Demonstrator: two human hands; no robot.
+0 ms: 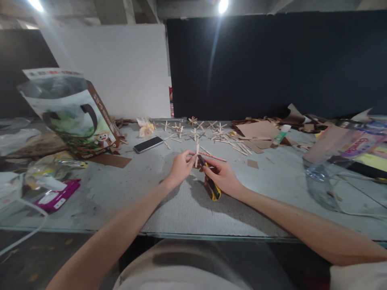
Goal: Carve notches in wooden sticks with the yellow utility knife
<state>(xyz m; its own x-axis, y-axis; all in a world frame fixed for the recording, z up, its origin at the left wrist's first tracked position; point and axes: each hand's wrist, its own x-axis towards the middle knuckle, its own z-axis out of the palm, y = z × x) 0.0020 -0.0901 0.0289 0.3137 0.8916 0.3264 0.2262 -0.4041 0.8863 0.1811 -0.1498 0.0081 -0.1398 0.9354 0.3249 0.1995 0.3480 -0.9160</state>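
Between the fingertips of my left hand (182, 166) a thin wooden craft stick (197, 150) is pinched roughly upright, just above the table. My right hand (225, 177) is closed round a black and yellow utility knife (215, 190), its front end close to the stick. Whether the blade touches the wood I cannot tell. Just beyond my right fingers a red and white striped pencil-like rod (216, 157) lies at a slant. Farther back, several craft sticks (240, 148) lie loose, and others are crossed into star-like shapes (181, 131).
A dark-screened phone (148, 144) lies left of the sticks. Farther left stand a large printed bag (72, 121) and a purple packet (59, 195). Brown cardboard pieces (256, 131) and a glue tube (281, 135) lie back right. A clear plastic bottle (322, 185) lies at right.
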